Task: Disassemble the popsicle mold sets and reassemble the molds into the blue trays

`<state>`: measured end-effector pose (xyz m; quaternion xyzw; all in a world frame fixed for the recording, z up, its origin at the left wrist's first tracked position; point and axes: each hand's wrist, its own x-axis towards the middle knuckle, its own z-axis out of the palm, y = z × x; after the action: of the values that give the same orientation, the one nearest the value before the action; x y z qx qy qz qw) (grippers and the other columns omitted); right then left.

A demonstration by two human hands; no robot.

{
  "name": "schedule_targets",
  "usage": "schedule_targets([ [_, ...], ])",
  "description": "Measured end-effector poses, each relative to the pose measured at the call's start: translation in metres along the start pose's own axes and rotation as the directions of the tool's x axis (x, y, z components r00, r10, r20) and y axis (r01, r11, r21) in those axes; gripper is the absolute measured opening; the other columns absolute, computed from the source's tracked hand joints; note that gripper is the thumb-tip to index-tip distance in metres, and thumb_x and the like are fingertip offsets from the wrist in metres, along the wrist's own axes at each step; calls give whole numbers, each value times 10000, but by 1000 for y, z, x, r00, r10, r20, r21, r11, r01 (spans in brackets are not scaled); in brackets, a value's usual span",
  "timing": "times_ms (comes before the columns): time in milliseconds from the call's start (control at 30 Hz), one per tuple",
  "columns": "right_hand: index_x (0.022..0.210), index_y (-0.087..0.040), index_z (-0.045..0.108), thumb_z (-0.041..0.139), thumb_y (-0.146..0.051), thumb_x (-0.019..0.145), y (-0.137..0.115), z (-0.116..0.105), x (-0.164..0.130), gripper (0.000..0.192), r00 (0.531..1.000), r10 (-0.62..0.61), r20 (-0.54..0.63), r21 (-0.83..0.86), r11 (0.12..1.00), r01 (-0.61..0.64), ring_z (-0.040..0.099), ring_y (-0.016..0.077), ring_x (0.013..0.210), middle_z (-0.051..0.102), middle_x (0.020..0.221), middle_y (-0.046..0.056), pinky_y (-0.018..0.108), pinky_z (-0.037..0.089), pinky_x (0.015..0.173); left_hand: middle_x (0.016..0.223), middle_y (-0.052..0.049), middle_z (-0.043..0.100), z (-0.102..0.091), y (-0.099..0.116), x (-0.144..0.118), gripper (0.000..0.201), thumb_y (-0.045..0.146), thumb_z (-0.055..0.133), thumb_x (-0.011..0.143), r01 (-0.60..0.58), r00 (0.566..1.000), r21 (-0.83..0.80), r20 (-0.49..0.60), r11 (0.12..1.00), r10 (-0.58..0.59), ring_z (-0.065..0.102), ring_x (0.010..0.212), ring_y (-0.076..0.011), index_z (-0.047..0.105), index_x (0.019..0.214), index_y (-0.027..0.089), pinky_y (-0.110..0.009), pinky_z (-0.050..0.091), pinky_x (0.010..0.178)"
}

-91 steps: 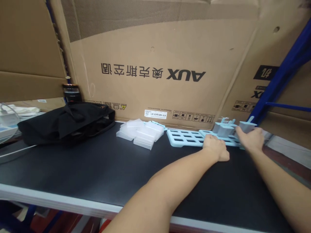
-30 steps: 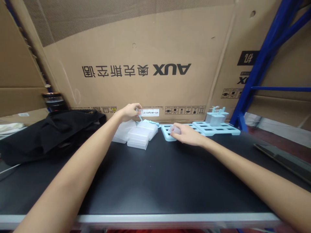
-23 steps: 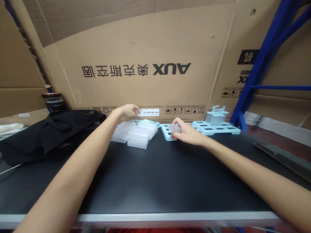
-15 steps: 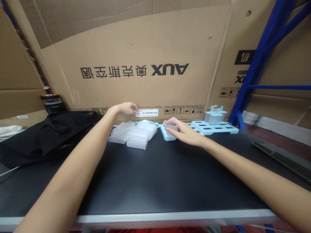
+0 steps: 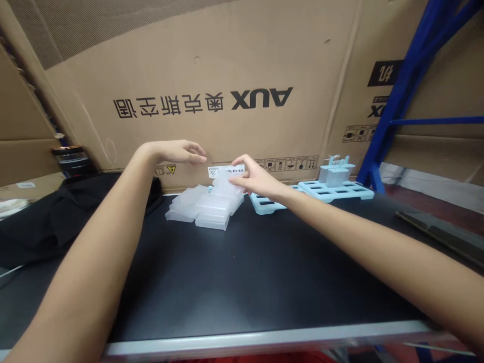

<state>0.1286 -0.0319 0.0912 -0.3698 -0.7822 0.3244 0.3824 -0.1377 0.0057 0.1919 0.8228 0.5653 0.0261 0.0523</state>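
Over the pile, my right hand (image 5: 251, 176) grips a translucent plastic mold cup (image 5: 224, 182) between thumb and fingers, tilted above the other pieces. Several clear mold cups (image 5: 213, 212) lie heaped on the black table below it. Left of that cup, my left hand (image 5: 185, 151) hovers in front of the cardboard, fingers loosely bent and apart, with nothing visible in them. Just right of the heap sits a light blue slotted tray (image 5: 260, 205), partly behind my right forearm. Farther right, another blue slotted tray (image 5: 340, 194) bears popsicle molds with blue stick handles (image 5: 336, 171).
A large cardboard box (image 5: 264, 45) walls off the back of the table. Black cloth (image 5: 75, 212) and a dark jar (image 5: 73, 160) are at the left. A blue metal post (image 5: 393, 101) rises at the right, near a dark flat object (image 5: 434, 232).
My right hand has moved left and up from the blue tray to over the pile, still with a cup in its fingers. My left hand has shifted left and up.
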Motion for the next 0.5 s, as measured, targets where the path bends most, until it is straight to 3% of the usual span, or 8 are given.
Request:
schedule_targets([
  [133, 885, -215, 515, 608, -391, 847, -3, 25, 25, 203, 1000, -8, -18, -224, 975, 4, 576, 167, 705, 621, 751, 11, 286, 414, 608, 1295, -39, 673, 0, 10, 0, 722, 703, 498, 842, -22, 1000, -7, -22, 1000, 22, 581, 1248, -274, 548, 1409, 258, -354, 443, 1064],
  [267, 850, -208, 532, 552, -368, 842, 9, 34, 36, 161, 999, -46, 14, -445, 894, 48, 567, 198, 768, 665, 850, 39, 305, 375, 654, 1238, -9, 678, 8, 7, 16, 607, 651, 480, 876, -114, 992, 25, -57, 993, 116, 570, 1244, -271, 617, 1308, 248, -375, 412, 1080],
  [400, 857, -194, 540, 478, -435, 908, 18, 29, 41, 255, 999, -5, 45, -556, 831, 29, 537, 192, 719, 657, 844, 54, 305, 343, 655, 1149, 22, 675, 18, 5, 30, 556, 635, 449, 888, -132, 984, 79, -112, 988, 141, 588, 1204, -275, 661, 1234, 255, -407, 392, 1070],
  [500, 865, -190, 539, 425, -515, 961, 13, 8, 46, 358, 999, 26, 46, -545, 839, 4, 529, 177, 688, 641, 812, 51, 293, 323, 641, 1105, 19, 681, 21, 13, 27, 546, 632, 423, 892, -127, 972, 97, -188, 987, 143, 603, 1165, -295, 668, 1208, 260, -435, 403, 1051],
])
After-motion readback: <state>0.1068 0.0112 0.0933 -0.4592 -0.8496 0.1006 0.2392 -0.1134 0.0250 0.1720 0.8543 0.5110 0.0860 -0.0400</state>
